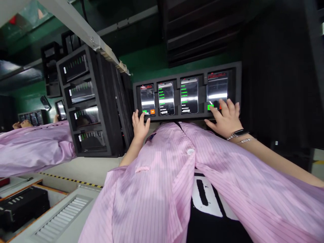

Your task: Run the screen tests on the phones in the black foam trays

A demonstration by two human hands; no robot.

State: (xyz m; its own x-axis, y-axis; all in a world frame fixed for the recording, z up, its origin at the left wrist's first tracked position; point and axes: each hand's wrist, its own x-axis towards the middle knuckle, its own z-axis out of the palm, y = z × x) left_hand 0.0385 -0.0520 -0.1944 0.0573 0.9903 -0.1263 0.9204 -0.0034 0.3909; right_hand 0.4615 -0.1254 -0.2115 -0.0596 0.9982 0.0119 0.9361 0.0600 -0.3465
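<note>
Rests left hand [140, 125] and right hand [226, 119], with open, empty grip, at green buttons [209, 108] on end phones [147, 96] in tray [177, 118] on tabletop [149, 57]; seems partway, showing green lists [184, 92] on middle phones [166, 99], red text [217, 74] on ends.

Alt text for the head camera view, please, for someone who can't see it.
A person's left hand and right hand are at opposite ends of a dark tray of four lit phones, each near the lower edge of an outer phone. At left stands a stack of dark trays, with another person's pink sleeve beyond it.
</note>
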